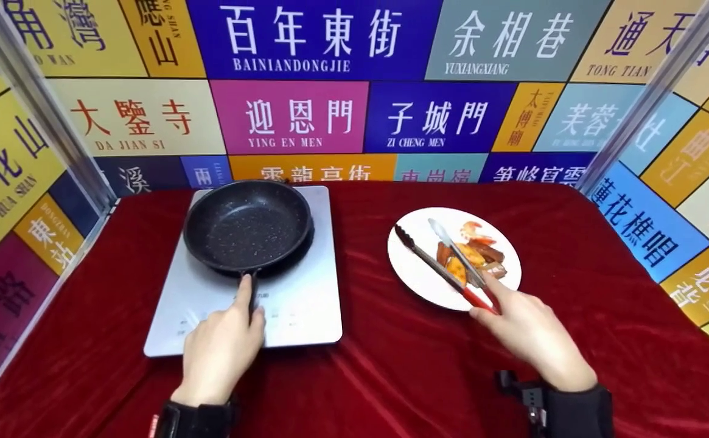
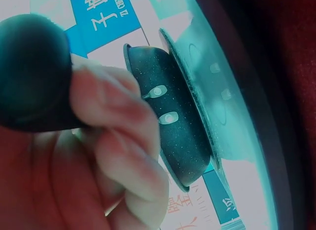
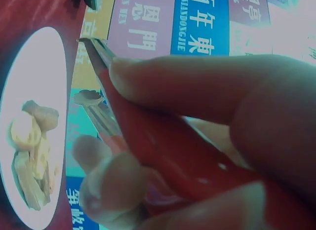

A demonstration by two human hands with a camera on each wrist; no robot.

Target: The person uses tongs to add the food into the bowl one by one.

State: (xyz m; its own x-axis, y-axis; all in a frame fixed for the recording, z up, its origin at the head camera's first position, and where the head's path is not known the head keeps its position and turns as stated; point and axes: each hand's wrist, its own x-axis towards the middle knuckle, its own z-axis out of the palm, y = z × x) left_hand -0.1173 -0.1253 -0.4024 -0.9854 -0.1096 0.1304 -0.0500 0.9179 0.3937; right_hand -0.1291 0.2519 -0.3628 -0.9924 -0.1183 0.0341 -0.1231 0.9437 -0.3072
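Note:
My left hand (image 1: pixel 223 344) grips the handle of a black speckled frying pan (image 1: pixel 254 222), index finger stretched along it toward the rim. In the left wrist view, the rounded handle end (image 2: pixel 34 77) sticks out of the curled fingers. The pan is on a flat silver-white cooktop (image 1: pixel 314 304) and holds no food. My right hand (image 1: pixel 534 331) holds red-handled tongs (image 1: pixel 445 275), their arms spread apart above a white plate (image 1: pixel 406 274). On the plate lie a shrimp (image 1: pixel 474 232), yellow slices (image 1: pixel 456 271) and brown pieces (image 1: pixel 493 269). Nothing is between the tong tips.
A dark red cloth (image 1: pixel 366 377) covers the table, wrinkled in places. Behind it stands a wall (image 1: pixel 299 115) of colourful panels with Chinese lettering. Metal posts (image 1: pixel 56 115) rise at the left and right back corners. The plate stands to the right of the cooktop.

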